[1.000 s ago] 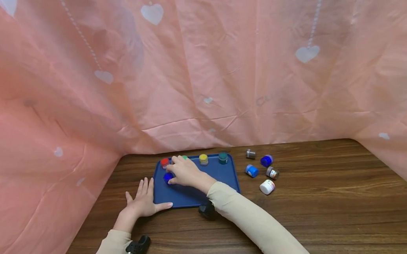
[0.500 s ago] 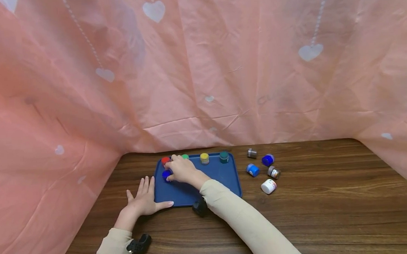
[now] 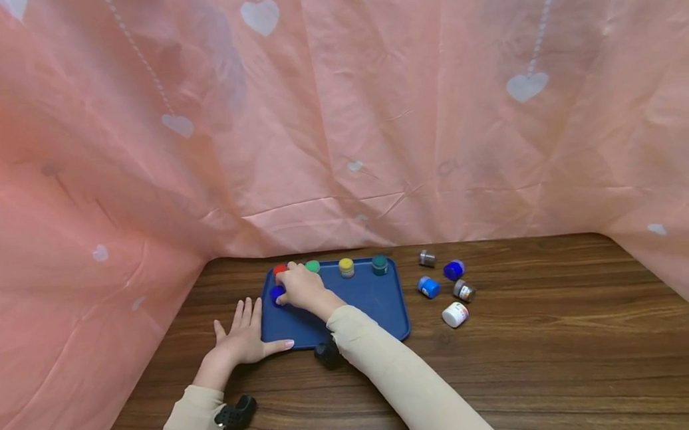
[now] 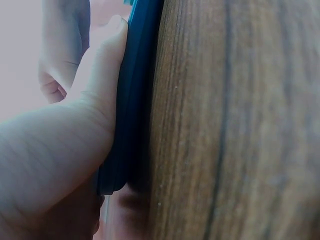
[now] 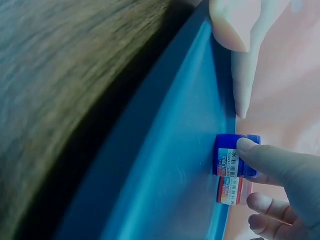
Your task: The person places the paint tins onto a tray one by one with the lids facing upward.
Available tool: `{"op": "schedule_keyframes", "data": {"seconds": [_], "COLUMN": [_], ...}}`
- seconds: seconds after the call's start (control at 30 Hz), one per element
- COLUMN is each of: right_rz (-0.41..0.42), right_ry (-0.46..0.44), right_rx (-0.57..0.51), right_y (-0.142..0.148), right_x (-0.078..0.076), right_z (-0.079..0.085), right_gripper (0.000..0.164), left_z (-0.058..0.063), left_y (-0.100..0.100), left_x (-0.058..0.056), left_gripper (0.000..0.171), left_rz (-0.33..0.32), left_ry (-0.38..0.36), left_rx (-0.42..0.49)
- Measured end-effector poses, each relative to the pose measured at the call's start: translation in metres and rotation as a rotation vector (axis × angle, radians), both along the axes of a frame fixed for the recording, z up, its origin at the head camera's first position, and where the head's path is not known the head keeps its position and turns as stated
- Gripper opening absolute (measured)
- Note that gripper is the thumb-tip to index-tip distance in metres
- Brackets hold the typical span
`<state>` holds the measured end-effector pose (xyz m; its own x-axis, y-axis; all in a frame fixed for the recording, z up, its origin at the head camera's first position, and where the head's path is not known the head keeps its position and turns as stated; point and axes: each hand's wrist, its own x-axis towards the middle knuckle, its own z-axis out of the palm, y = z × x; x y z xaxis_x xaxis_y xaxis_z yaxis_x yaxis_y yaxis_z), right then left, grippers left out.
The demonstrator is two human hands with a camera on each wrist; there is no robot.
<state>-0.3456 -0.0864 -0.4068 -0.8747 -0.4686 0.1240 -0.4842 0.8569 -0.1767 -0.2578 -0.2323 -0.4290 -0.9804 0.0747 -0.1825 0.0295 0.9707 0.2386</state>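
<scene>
On the blue tray (image 3: 363,317), my right hand (image 3: 303,289) pinches a dark blue gouache jar (image 3: 277,295) near the left rim. In the right wrist view the thumb lies on the side of this blue jar (image 5: 226,155), which stands upright; the other fingertips are partly hidden. Just behind it is a red jar (image 3: 279,271). Along the tray's far side follow a green jar (image 3: 313,266), a yellow jar (image 3: 346,268) and a dark green jar (image 3: 380,265). My left hand (image 3: 239,342) lies with spread fingers at the tray's left edge, thumb on the front rim.
Right of the tray several jars lie on the wooden table (image 3: 539,334): a grey one (image 3: 427,258), a dark blue one (image 3: 454,270), a lighter blue one (image 3: 428,287), a brownish one (image 3: 464,291) and a white one (image 3: 455,314). A pink curtain (image 3: 375,139) surrounds the table.
My right hand has shifted a little left and away from me with the dark blue jar, toward the tray's left rim. The left hand has stayed in place.
</scene>
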Motion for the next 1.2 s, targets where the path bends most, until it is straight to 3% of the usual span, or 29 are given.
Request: {"op": "schedule_keyframes", "data": {"seconds": [0.33,0.47,0.83,1.2], "right_rz": [-0.027,-0.034,-0.012,0.006], "right_ry": [0.006,0.013,-0.001,0.028], "right_rx": [-0.029,-0.008,-0.063,-0.092], "right_y": [-0.003,0.001,0.018,0.042], "right_x": [0.002,0.001,0.010,0.026], "right_z": [-0.001,-0.004,0.000,0.004], "right_gripper": [0.039,0.045,0.056,0.048], "left_z": [-0.007,-0.005,-0.002,-0.019], "left_y": [-0.002,-0.001,-0.001,-0.008], "left_x": [-0.006,-0.005,-0.003,-0.011], "left_gripper": [0.132,0.131,0.130,0.139], "left_rz": [-0.001,-0.003,0.004,0.006], "left_ry": [-0.019,0.012,-0.003,0.034], "left_rx": [-0.007,-0.003,-0.014,0.012]}}
